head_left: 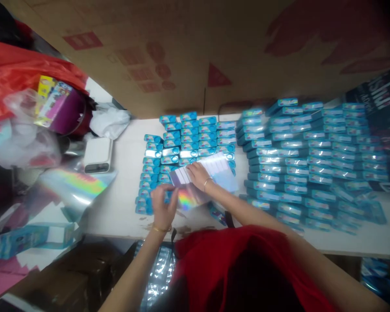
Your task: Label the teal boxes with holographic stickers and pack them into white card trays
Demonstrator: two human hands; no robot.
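A shiny rainbow-reflecting sheet with white strips (194,196) lies under the flattened right hand (199,175); the left hand (163,203) curls thumb and fingers at its left edge, grip unclear. Small blue glossy boxes (190,131) crowd behind; bare white table (117,208) opens leftward, backed by brown cardboard (182,65).

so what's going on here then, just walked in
A person is working at a white table with a shiny label sheet. The right hand rests on it, while the left hand is at its left edge; blur hides whether it grips anything. Stacked blue boxes stand beyond the sheet, with a larger group to the right.
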